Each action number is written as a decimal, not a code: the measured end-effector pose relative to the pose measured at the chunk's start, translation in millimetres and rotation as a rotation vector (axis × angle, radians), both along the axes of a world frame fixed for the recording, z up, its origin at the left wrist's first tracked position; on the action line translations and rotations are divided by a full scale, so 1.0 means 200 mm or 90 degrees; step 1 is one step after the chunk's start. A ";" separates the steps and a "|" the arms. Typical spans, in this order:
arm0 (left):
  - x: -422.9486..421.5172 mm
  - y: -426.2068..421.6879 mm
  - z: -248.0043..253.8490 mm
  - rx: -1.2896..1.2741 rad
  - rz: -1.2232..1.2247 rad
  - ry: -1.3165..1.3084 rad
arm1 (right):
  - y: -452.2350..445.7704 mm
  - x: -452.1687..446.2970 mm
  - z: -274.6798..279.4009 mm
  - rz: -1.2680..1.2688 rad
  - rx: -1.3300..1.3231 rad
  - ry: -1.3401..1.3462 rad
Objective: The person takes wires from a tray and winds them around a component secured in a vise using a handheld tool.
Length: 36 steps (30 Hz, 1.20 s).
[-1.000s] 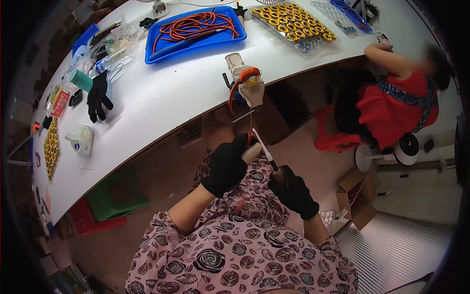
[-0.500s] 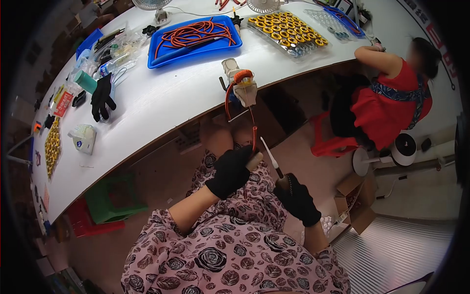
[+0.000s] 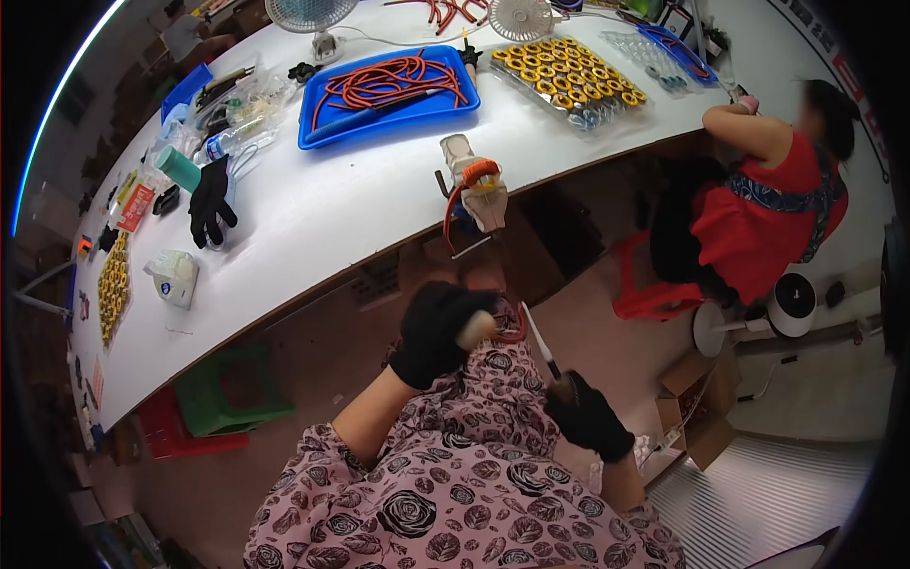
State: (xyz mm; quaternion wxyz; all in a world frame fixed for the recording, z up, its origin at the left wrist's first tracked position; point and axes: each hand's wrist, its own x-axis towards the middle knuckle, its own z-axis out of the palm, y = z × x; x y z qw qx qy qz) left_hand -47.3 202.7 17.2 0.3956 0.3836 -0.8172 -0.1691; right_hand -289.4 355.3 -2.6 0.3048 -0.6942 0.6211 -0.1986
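Observation:
My left hand (image 3: pixel 438 334), in a black glove with a pale bare thumb tip, is closed on an orange-red wire (image 3: pixel 513 328) that curves beside the thumb. My right hand (image 3: pixel 590 415), also black-gloved, grips a thin pointed tool (image 3: pixel 536 334) with a whitish shaft and dark handle, its tip up close to the wire. Beyond my hands, a small bench vise (image 3: pixel 459 152) at the table edge carries a ring coil (image 3: pixel 481 174) wound with orange wire. A wire tail (image 3: pixel 448 223) hangs from the coil's left side.
On the white table (image 3: pixel 313 204) are a blue tray (image 3: pixel 318 142) of orange wire, a pack of yellow rings (image 3: pixel 569 71), a black glove (image 3: pixel 210 204) and a tissue pack (image 3: pixel 175 278). A person in red (image 3: pixel 758 223) sits at right. Stools (image 3: pixel 232 389) stand below.
My left hand has turned and pulled slightly back; the wire that stood upright from it now bends beside the thumb. The tool remains in my right hand. The view has shifted slightly.

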 end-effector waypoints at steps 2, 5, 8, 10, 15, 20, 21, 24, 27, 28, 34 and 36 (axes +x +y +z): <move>-0.01 -0.09 0.04 -0.115 0.127 0.097 | 0.13 -0.14 -0.03 0.048 0.092 -0.102; -0.10 -0.21 0.11 -0.243 0.038 -0.067 | 0.22 -0.26 0.02 -0.144 0.423 -0.458; -0.14 -0.30 0.01 -0.303 -0.053 -0.073 | 0.08 -0.15 0.35 -0.175 0.461 -0.387; -0.14 -0.32 0.03 -0.280 -0.084 -0.074 | 0.03 -0.11 0.39 -0.034 0.313 -0.062; -0.03 -0.35 0.19 -0.300 -0.106 -0.070 | -0.15 -0.09 0.30 -0.480 0.240 -0.804; 0.04 -0.61 0.28 0.071 0.047 0.601 | -0.47 0.04 0.32 -0.258 0.174 -0.348; 0.05 -0.69 0.28 0.060 0.096 0.556 | -0.52 0.05 0.31 -0.257 0.173 -0.347; 0.03 -0.90 0.22 0.151 0.012 0.614 | -0.66 0.09 0.32 -0.168 0.241 -0.268; -0.01 -1.03 0.16 0.247 -0.023 0.564 | -0.78 0.13 0.34 -0.186 0.373 -0.341; -0.03 -1.04 0.16 0.250 -0.009 0.554 | -0.82 0.13 0.32 -0.179 0.390 -0.362; -0.06 -1.22 -0.03 0.283 -0.049 0.537 | -1.04 0.21 0.38 -0.127 0.392 -0.428; -0.08 -1.22 -0.03 0.350 -0.060 0.593 | -1.04 0.22 0.41 -0.113 0.376 -0.413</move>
